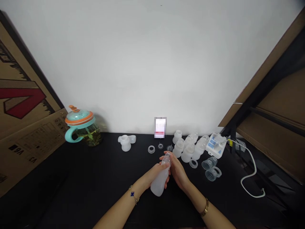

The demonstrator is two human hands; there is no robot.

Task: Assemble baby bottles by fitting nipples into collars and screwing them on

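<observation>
A frosted white baby bottle point(158, 184) with a clear top point(166, 159) is tilted over the black table, its base toward me. My left hand point(156, 173) is closed around the bottle's body and neck. From the right, my right hand point(178, 171) presses its fingers around the clear top, some of them hidden behind it. Just beyond my hands lie a clear ring point(151, 149), a small valve-like piece point(160, 146) and a dark-looking clear disc point(169, 148). Several frosted bottles point(188, 153) stand grouped right of my right hand.
A phone point(160, 128) with a lit screen leans against the wall. Left of it sits a white pump-like part point(125, 143), then a teal-lidded jug point(86, 127). At right are a white device point(216, 145) with a cable point(253, 168), clear cups point(209, 163) and cardboard.
</observation>
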